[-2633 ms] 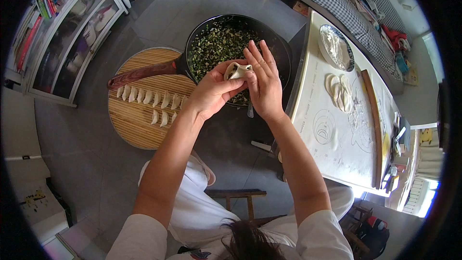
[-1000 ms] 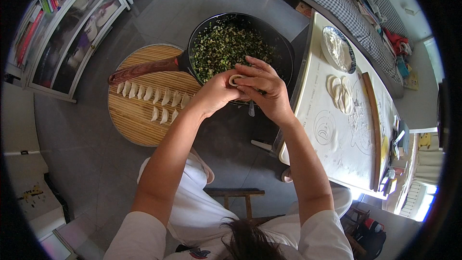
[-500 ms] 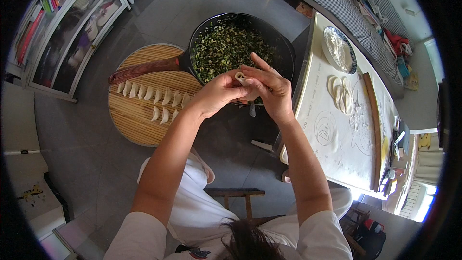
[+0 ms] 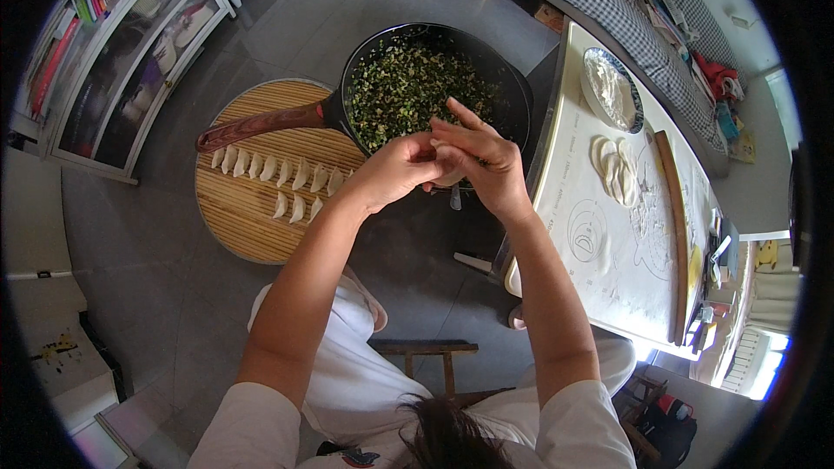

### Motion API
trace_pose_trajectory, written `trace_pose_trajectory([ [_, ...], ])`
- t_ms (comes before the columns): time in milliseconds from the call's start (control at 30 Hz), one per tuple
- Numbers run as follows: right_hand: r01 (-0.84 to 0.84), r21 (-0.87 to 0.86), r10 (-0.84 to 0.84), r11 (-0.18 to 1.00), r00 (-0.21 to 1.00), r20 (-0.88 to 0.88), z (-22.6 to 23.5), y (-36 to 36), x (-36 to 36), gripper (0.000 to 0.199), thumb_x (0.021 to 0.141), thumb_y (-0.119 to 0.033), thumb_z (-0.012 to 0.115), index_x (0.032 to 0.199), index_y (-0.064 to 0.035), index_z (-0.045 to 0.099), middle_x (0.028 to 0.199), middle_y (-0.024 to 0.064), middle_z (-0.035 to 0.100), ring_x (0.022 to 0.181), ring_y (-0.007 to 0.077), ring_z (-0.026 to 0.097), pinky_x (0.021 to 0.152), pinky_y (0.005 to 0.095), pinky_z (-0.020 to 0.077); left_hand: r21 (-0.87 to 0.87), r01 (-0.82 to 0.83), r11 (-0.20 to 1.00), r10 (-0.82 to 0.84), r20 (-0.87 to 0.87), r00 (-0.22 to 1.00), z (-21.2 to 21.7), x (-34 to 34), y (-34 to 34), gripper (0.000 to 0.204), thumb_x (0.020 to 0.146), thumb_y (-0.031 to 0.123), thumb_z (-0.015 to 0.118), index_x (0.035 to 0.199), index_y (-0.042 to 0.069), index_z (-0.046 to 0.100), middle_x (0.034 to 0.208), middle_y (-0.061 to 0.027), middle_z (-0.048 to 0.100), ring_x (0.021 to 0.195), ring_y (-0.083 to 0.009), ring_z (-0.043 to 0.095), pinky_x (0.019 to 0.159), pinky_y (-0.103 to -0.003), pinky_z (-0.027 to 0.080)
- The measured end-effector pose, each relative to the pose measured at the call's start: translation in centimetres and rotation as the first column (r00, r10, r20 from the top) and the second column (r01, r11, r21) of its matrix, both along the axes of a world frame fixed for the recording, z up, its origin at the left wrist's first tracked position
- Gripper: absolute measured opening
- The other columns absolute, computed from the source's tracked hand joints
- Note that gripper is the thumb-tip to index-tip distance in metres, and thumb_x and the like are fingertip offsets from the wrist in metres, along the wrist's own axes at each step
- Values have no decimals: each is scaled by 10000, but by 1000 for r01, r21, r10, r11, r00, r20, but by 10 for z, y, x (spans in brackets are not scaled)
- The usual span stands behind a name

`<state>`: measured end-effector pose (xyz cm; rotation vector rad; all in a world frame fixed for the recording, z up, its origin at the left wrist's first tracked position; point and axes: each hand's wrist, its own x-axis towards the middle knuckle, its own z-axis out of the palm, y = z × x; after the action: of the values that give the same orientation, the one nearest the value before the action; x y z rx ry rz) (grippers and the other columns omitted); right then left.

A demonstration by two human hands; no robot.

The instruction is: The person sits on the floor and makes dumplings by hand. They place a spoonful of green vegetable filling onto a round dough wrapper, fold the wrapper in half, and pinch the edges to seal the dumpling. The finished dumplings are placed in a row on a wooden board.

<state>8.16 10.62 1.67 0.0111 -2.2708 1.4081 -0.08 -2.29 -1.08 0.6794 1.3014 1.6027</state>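
Note:
My left hand [image 4: 393, 170] and my right hand [image 4: 482, 161] meet over the near rim of a black pan [image 4: 521, 100] full of chopped green filling [image 4: 417, 87]. Both pinch one pale dumpling [image 4: 447, 165], mostly hidden between the fingers. The pan's reddish wooden handle [image 4: 256, 124] reaches left over a round bamboo tray [image 4: 239, 217]. Several folded dumplings [image 4: 278, 178] lie on that tray in two rows.
To the right lies a white pastry mat [image 4: 599, 278] with a stack of round wrappers [image 4: 612, 169], a long rolling pin [image 4: 673, 226] and a shallow dish [image 4: 612, 87]. A glass-fronted shelf [image 4: 130, 43] stands at the far left. A wooden stool [image 4: 426, 356] is under me.
Both hands have closed tighter on the dumpling; the open wrapper seen earlier is now folded shut between the fingers. Pan and tray have not moved.

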Motion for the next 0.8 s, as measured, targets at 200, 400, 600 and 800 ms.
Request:
trace_pose_trajectory([
  [200, -1, 103, 2, 995, 1000, -9, 1, 0, -6, 148, 685, -48, 653, 831, -27, 656, 896, 96, 636, 1064, 286, 499, 877, 346, 416, -39, 2, 999, -5, -85, 996, -5, -1, 0, 89, 814, 63, 492, 891, 37, 527, 754, 11, 524, 655, -62, 465, 575, -207, 379],
  [400, -43, 109, 40, 993, 999, 33, -1, 2, -8, 189, 701, -88, 644, 881, -29, 637, 946, 119, 612, 1089, 269, 481, 870, 331, 412, -13, -90, 996, 89, -47, 995, -6, 4, 4, 63, 807, 48, 488, 840, 16, 531, 711, 6, 517, 629, -60, 456, 542, -213, 368],
  [600, -11, 49, 11, 999, 1000, -2, -1, 7, -9, 1061, 562, -487, 698, 1322, 5, 145, 1353, 203, 229, 1257, 309, 231, 1004, 355, 233, 122, -308, 943, 268, 269, 925, 19, 10, 8, 179, 807, 123, 571, 933, 1, 533, 821, -20, 548, 717, -78, 523, 648, -222, 458],
  [800, 178, 50, -172, 983, 979, -111, -12, -22, -12, 1102, 550, -525, 701, 1327, 7, 128, 1353, 225, 208, 1243, 327, 254, 989, 365, 259, 203, -521, 829, 383, 474, 793, 14, 27, 19, 275, 811, 203, 591, 996, 14, 517, 894, -33, 551, 787, -89, 527, 680, -222, 452],
])
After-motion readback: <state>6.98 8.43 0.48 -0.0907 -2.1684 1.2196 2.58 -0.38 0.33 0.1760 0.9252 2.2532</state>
